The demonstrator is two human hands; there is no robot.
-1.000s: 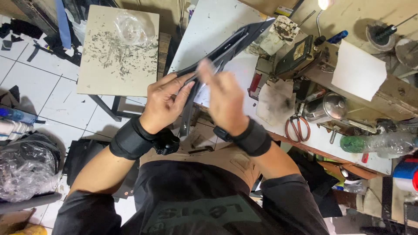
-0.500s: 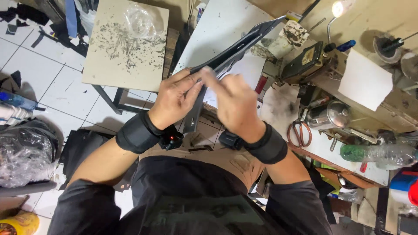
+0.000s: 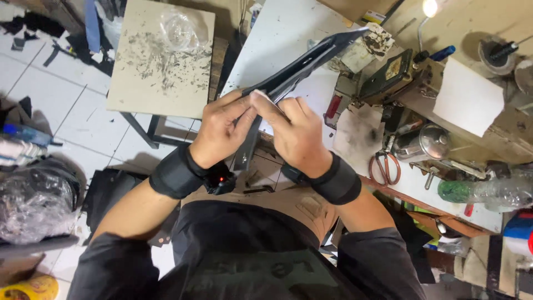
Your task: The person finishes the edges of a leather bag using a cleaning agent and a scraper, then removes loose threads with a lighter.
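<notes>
White worktable [image 3: 277, 44], the landmark: a long black strap piece [image 3: 311, 61] slants above it, its near end pinched between both hands. Left hand [image 3: 222, 133] and right hand [image 3: 294, 136] have fingers clamped together on that end. Right of the worktable: white square sheet [image 3: 466, 97], green plastic bottle [image 3: 483, 191], orange-handled scissors [image 3: 384, 166].

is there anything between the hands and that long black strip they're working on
Nothing visible. Both the left hand and the right hand already pinch the black strip at its near end, with a small white piece held between the fingertips. The strip's far end sticks out freely over the white table.
</notes>
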